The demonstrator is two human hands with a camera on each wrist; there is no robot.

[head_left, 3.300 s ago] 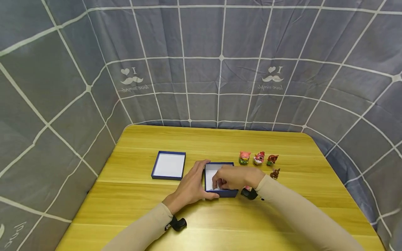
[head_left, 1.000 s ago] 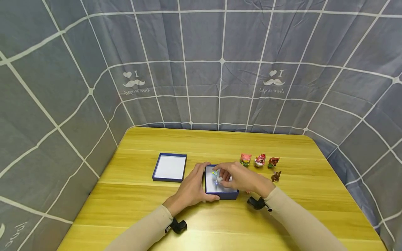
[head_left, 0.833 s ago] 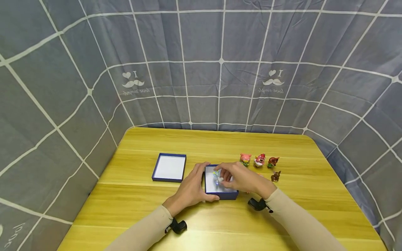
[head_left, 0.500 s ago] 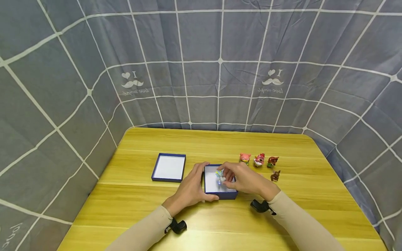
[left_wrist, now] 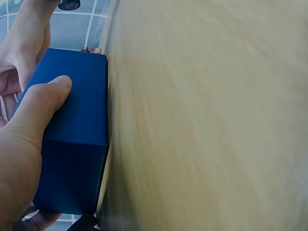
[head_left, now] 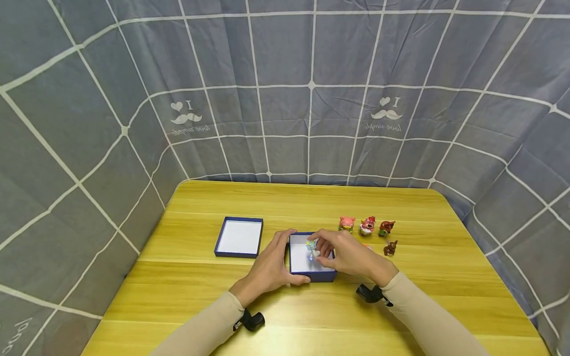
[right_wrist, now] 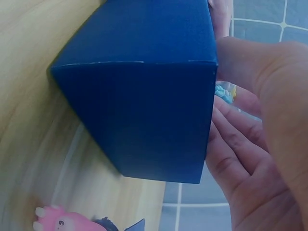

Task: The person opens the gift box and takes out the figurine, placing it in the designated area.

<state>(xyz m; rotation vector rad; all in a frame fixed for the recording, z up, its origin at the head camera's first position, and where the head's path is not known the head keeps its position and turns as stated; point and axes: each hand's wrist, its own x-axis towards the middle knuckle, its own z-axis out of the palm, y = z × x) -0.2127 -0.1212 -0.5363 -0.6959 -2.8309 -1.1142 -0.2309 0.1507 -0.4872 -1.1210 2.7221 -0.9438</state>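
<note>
My left hand [head_left: 269, 261] grips the near-left part of a blue box [head_left: 317, 277] with a white inside; its thumb lies along the box's front wall in the left wrist view. Over the box's opening, my right hand [head_left: 349, 253] pinches a small light-blue and white figurine [head_left: 312, 250] with yellow on top. Part of that figurine [right_wrist: 224, 93] shows past the box's edge in the right wrist view, between thumb and fingers. The fingers hide its right side. A matching lid [head_left: 240, 237] lies white side up to the left.
Right of the box stand a pink figurine [head_left: 346, 224], a red-and-white one [head_left: 367, 226], a reddish-brown one [head_left: 386, 228] and a brown one [head_left: 390, 248]. More lie partly hidden by the right hand. A grey checked curtain [head_left: 285, 123] surrounds the wooden table [head_left: 285, 316].
The right hand, earlier reaching down inside the box, has come up with the figurine and shifted slightly right. My left hand keeps its hold on the box.
</note>
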